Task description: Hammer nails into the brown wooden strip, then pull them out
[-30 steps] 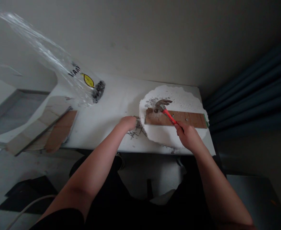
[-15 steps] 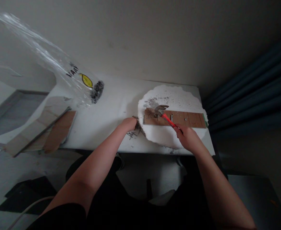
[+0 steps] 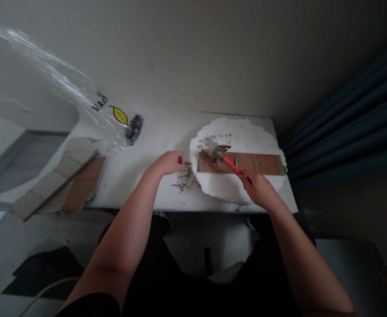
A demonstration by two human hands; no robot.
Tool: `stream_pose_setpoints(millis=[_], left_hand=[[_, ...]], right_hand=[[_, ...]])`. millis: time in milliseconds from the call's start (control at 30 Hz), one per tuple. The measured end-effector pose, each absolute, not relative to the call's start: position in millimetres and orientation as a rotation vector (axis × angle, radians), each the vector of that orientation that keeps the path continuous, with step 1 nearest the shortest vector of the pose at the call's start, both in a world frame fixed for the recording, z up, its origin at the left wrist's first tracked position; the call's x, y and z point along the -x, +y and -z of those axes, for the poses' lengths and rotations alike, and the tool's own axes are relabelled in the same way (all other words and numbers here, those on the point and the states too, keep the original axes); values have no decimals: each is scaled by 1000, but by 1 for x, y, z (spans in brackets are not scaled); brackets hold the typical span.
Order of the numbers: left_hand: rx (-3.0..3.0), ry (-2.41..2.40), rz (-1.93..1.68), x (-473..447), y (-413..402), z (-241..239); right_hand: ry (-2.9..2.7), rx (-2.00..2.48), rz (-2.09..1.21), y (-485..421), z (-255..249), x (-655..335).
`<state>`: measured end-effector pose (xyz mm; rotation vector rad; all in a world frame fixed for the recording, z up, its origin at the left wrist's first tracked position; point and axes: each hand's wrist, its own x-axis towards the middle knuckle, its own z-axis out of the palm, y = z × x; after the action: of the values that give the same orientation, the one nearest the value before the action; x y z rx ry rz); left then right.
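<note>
My right hand [image 3: 257, 187] is wrapped round the red handle of a claw hammer [image 3: 232, 165]. The hammer's metal head lies over the left part of a brown wooden board [image 3: 267, 164], which rests on a white, ragged-edged round slab [image 3: 226, 187]. Just left of the slab is my left hand [image 3: 171, 162], its fingers curled closed; whatever they hold, if anything, is too small to make out. Below and right of that hand, loose nails [image 3: 180, 186] are scattered on the white table. Grey grit is spread over the slab and the board's left end.
A clear plastic bag [image 3: 114, 114] with a yellow print stands at the table's back left. Broken board pieces [image 3: 84, 182] lie at its left end. Dark curtains [image 3: 348, 119] hang on the right, and the wall [image 3: 186, 57] rises behind the white table [image 3: 130, 176].
My left hand has lifted from the nails and moved a little left and up, uncovering more of them. The right hand and hammer have hardly moved.
</note>
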<state>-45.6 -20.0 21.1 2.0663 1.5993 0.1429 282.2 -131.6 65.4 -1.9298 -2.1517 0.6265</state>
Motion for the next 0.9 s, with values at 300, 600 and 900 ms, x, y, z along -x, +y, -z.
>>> stream_pose_setpoints(millis=[300,600,900], left_hand=[[-952,1134,-1113,15,-22,-25],[-730,1036,-1373,7,-21,-17],[-1741,1280,-1017,-15,-31,-3]], right_hand=[[-2139,1916,-660,-130,-63,-284],[-2133,1907,-686,-128,-62,-284],[-2135,1888,-690,-129,-64,-283]])
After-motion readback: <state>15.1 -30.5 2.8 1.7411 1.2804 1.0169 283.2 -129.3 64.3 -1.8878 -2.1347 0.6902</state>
